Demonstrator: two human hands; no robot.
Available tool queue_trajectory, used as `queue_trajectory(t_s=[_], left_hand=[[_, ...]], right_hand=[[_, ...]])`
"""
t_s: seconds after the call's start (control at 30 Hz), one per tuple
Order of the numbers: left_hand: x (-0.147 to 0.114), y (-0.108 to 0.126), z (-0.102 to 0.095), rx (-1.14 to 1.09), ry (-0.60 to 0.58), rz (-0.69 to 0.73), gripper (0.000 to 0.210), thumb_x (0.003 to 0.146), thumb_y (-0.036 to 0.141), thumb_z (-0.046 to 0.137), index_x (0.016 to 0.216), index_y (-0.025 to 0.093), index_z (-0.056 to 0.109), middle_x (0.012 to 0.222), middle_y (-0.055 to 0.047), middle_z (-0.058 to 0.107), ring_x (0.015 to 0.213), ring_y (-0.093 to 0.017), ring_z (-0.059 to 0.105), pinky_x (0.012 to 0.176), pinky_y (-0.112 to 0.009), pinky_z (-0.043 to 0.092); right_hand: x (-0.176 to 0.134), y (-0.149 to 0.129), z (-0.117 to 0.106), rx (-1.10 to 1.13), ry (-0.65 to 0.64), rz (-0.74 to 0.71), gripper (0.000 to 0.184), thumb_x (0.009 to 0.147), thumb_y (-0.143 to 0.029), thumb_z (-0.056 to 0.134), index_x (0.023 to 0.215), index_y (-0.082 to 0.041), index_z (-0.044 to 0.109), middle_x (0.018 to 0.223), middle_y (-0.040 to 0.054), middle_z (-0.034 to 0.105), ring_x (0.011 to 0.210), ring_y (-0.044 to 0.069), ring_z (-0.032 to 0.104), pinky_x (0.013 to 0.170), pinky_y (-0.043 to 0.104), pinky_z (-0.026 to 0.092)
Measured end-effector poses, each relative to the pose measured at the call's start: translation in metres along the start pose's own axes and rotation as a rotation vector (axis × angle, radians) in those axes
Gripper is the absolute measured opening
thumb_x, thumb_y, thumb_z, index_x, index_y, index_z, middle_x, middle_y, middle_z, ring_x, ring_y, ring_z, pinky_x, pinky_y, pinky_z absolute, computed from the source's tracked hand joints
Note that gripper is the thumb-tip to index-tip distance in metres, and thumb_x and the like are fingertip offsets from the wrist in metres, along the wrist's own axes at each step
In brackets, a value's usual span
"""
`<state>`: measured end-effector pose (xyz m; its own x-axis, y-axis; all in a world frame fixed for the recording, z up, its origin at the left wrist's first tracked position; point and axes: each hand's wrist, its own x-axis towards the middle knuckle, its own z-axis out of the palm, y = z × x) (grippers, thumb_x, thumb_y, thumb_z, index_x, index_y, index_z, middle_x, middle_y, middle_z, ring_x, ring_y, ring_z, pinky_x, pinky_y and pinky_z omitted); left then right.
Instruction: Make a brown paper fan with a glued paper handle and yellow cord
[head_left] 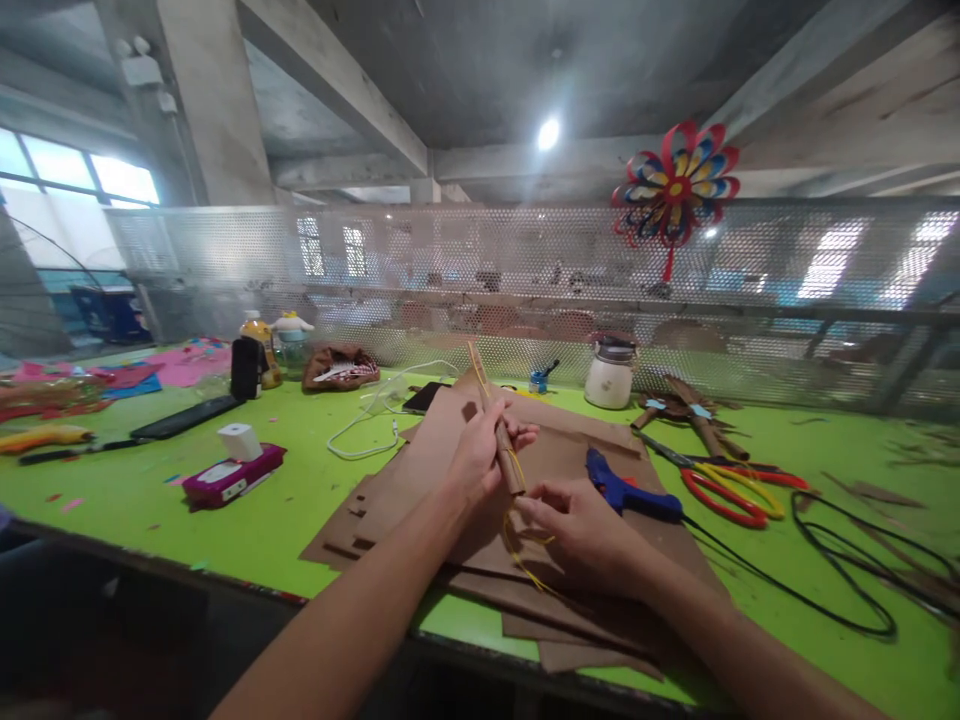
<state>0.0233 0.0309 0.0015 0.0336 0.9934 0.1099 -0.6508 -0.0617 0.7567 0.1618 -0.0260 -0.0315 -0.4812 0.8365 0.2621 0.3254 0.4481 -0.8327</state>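
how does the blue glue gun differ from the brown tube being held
The glue gun is blue; the tube is brown. The glue gun lies on cardboard, while the tube is held tilted in the left hand. A black cord trails from the glue gun; yellow string hangs by the tube's lower end. Both have a strand at one end.

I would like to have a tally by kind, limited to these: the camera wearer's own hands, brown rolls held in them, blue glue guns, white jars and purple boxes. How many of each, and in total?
Own hands: 2 (left hand, right hand)
Held brown roll: 1
Blue glue gun: 1
White jar: 1
Purple box: 1
Total: 6
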Motion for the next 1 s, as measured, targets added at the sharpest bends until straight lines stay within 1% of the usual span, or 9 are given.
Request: queue_trajectory(t_s=[0.1,0.23,0.33,0.47,0.53,0.63,0.8,0.9,1.0], left_hand=[[-0.003,-0.006,0.003,0.021,-0.043,-0.027,0.009,0.088,0.025,0.046,0.091,0.017,0.045,0.048,0.005,0.047,0.055,-0.015,0.063,0.051,-0.022,0.053],[-0.007,-0.010,0.006,0.057,-0.062,-0.018,0.010,0.088,0.027,0.046,0.088,0.017,0.044,0.048,0.005,0.046,0.053,-0.014,0.062,0.050,-0.021,0.051],[-0.008,-0.012,0.006,0.083,-0.063,-0.019,0.013,0.087,0.030,0.047,0.085,0.018,0.045,0.049,0.005,0.048,0.051,-0.014,0.060,0.047,-0.021,0.048],[-0.008,-0.014,0.004,0.101,-0.076,-0.014,0.017,0.084,0.034,0.052,0.082,0.018,0.045,0.049,0.005,0.049,0.050,-0.013,0.059,0.044,-0.019,0.043],[-0.007,-0.014,0.003,0.102,-0.087,-0.004,0.021,0.081,0.036,0.055,0.081,0.018,0.044,0.049,0.005,0.049,0.050,-0.013,0.058,0.042,-0.018,0.040],[-0.005,-0.013,0.000,0.093,-0.105,0.017,0.023,0.078,0.037,0.058,0.080,0.019,0.044,0.050,0.005,0.049,0.050,-0.012,0.057,0.044,-0.018,0.040],[-0.005,-0.009,0.000,0.054,-0.134,-0.002,0.020,0.080,0.034,0.055,0.079,0.018,0.043,0.049,0.006,0.048,0.048,-0.012,0.055,0.045,-0.019,0.039],[-0.008,-0.006,0.002,0.043,-0.161,0.002,0.021,0.081,0.035,0.055,0.077,0.018,0.043,0.048,0.006,0.046,0.047,-0.012,0.054,0.045,-0.019,0.037],[-0.010,-0.005,0.004,0.027,-0.198,0.005,0.023,0.080,0.038,0.056,0.078,0.018,0.045,0.048,0.005,0.046,0.048,-0.012,0.054,0.046,-0.019,0.037]], right_hand=[[-0.001,-0.003,0.005,-0.182,0.102,-0.058,0.034,0.084,-0.041,0.050,0.068,-0.013,0.061,0.056,-0.0016,0.054,0.053,0.010,0.043,0.051,0.022,0.030],[-0.004,0.002,0.012,-0.345,0.200,-0.132,0.033,0.087,-0.038,0.045,0.067,-0.016,0.058,0.054,-0.0010,0.053,0.050,0.010,0.041,0.050,0.023,0.025],[-0.004,0.006,0.017,-0.398,0.233,-0.141,0.029,0.087,-0.033,0.044,0.065,-0.017,0.054,0.053,-0.0015,0.051,0.049,0.010,0.040,0.049,0.024,0.022],[-0.004,0.009,0.021,-0.406,0.257,-0.084,0.025,0.083,-0.028,0.045,0.060,-0.018,0.048,0.049,-0.0039,0.045,0.045,0.009,0.035,0.047,0.024,0.019],[-0.006,0.008,0.023,-0.392,0.271,-0.076,0.025,0.082,-0.025,0.046,0.058,-0.018,0.046,0.048,-0.0045,0.043,0.045,0.009,0.035,0.048,0.024,0.019],[-0.011,0.003,0.024,-0.397,0.265,-0.088,0.026,0.084,-0.024,0.044,0.059,-0.018,0.048,0.050,-0.0035,0.047,0.047,0.009,0.038,0.049,0.024,0.021],[-0.016,-0.007,0.024,-0.437,0.267,-0.110,0.026,0.086,-0.028,0.043,0.067,-0.018,0.057,0.052,-0.0019,0.053,0.047,0.011,0.042,0.050,0.025,0.022],[-0.017,-0.009,0.023,-0.512,0.278,-0.093,0.021,0.086,-0.030,0.046,0.074,-0.018,0.059,0.052,-0.0015,0.055,0.046,0.012,0.045,0.050,0.026,0.023],[-0.017,-0.008,0.023,-0.615,0.310,-0.085,0.021,0.087,-0.032,0.045,0.083,-0.018,0.060,0.058,0.0004,0.060,0.051,0.014,0.053,0.052,0.026,0.026]])
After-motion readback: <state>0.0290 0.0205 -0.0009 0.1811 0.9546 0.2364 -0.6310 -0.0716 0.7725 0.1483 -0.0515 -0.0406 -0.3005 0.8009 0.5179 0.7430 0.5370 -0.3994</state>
